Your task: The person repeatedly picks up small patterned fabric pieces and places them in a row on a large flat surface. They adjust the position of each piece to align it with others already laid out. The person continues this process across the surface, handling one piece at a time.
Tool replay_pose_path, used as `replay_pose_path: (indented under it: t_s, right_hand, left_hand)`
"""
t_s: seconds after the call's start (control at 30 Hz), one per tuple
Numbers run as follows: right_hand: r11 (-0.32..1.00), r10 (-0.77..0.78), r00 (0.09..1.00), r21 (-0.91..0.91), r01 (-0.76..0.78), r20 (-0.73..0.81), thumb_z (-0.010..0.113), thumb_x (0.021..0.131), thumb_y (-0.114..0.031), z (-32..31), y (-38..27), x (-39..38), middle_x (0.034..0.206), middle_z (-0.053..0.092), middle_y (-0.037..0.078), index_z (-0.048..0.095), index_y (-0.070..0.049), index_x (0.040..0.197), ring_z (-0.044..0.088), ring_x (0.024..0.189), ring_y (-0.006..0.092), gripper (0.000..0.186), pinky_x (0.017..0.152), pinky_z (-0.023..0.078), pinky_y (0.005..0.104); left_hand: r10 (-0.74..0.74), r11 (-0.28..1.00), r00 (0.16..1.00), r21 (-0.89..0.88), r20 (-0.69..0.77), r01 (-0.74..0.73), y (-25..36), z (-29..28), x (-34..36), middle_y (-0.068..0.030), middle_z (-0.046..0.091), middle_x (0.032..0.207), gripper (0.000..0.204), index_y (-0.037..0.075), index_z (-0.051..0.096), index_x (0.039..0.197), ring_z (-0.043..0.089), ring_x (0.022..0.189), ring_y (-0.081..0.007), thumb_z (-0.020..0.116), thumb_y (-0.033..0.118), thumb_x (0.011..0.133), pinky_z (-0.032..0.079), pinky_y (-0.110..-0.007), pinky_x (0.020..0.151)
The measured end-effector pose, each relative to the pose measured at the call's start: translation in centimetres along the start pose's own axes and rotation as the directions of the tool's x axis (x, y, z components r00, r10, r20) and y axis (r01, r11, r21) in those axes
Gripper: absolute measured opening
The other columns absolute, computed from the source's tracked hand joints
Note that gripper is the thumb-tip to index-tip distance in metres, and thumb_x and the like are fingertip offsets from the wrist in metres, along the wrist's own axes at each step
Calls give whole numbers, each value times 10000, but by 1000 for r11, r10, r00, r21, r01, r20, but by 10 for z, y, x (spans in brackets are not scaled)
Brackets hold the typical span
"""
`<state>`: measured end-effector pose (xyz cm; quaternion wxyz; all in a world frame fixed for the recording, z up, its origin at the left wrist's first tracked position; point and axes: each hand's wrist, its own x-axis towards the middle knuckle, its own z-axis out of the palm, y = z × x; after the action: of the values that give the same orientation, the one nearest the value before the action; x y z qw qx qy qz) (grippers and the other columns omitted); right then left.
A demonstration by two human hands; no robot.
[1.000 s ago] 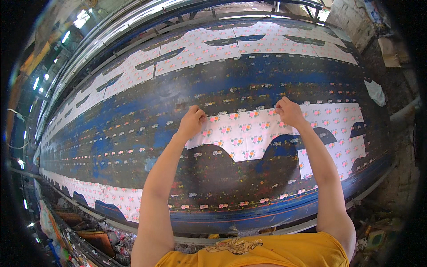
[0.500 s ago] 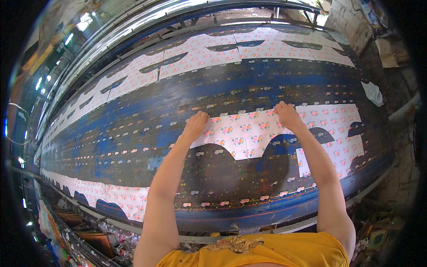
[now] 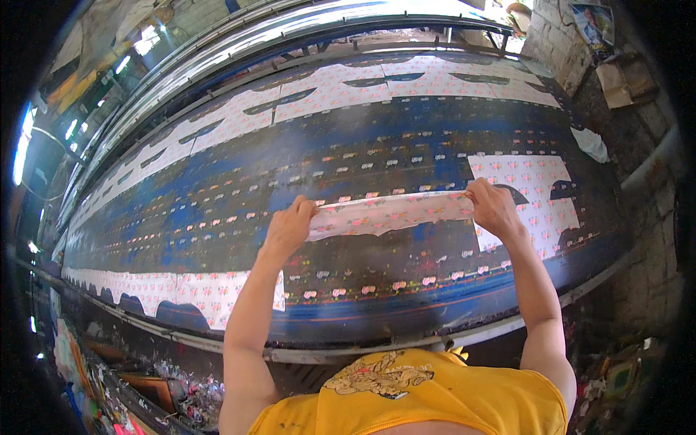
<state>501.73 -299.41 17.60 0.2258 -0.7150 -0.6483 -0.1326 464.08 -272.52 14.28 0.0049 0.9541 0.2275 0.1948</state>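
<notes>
A white fabric piece (image 3: 391, 213) with pink and orange flowers is stretched between my hands above the long dark table (image 3: 377, 261). My left hand (image 3: 291, 223) pinches its far left corner, and my right hand (image 3: 496, 206) pinches the far right corner. Its top edge is taut and lifted, while the lower part hangs toward me and looks foreshortened. Just right of it, another flowered fabric piece (image 3: 533, 170) with curved cut-outs lies flat on the table, partly behind my right hand and forearm. The fingertips' exact grip is small in the picture.
Flowered fabric pieces (image 3: 428, 87) lie in a row along the table's far side, and more (image 3: 196, 283) along the near left edge. A crumpled white cloth (image 3: 591, 143) sits at the right end. Metal rails (image 3: 304, 36) run behind. Scraps (image 3: 196, 395) litter the floor at lower left.
The fabric piece between my hands was spread nearly flat with its scalloped edge showing; now it is lifted off the table and drawn nearer. My view has shifted slightly.
</notes>
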Motion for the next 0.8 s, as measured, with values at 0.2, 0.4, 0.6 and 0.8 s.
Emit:
replay_pose_path:
  t_s: [0.2, 0.4, 0.6, 0.8]
  right_hand:
    - [997, -63, 998, 51, 64, -26, 709, 882, -109, -54, -71, -59, 780, 604, 84, 588, -91, 934, 642, 660, 318, 132, 552, 501, 434]
    - [985, -12, 996, 174, -4, 94, 725, 907, -213, -37, -102, -82, 782, 617, 88, 588, -74, 888, 645, 653, 330, 196, 554, 515, 434]
    - [995, -6, 982, 99, -12, 187, 638, 976, -341, 70, -67, -94, 811, 634, 130, 563, -61, 880, 648, 661, 381, 305, 564, 527, 461]
    - [986, 146, 975, -104, -130, 165, 607, 994, -374, 117, -32, -107, 852, 617, 134, 553, -61, 917, 659, 681, 389, 327, 584, 552, 468]
  left_hand:
    - [97, 995, 986, 41, -135, -93, 36, -82, -80, -63, 624, 809, 162, 96, 572, 891, 648, 611, -296, 718, 164, 902, 510, -416, 491]
    - [113, 992, 988, 74, -103, -105, 33, -76, -145, -43, 615, 783, 228, 94, 582, 862, 629, 547, -261, 752, 243, 894, 494, -376, 433]
    - [158, 987, 987, 21, 7, -158, -8, 46, -155, -80, 625, 854, 276, 66, 593, 873, 646, 577, -290, 669, 319, 953, 528, -411, 479]
    - [-1, 1000, 1000, 18, 11, 1, -21, 82, -149, -105, 574, 963, 242, 51, 599, 916, 651, 833, -286, 665, 282, 944, 559, -419, 614]
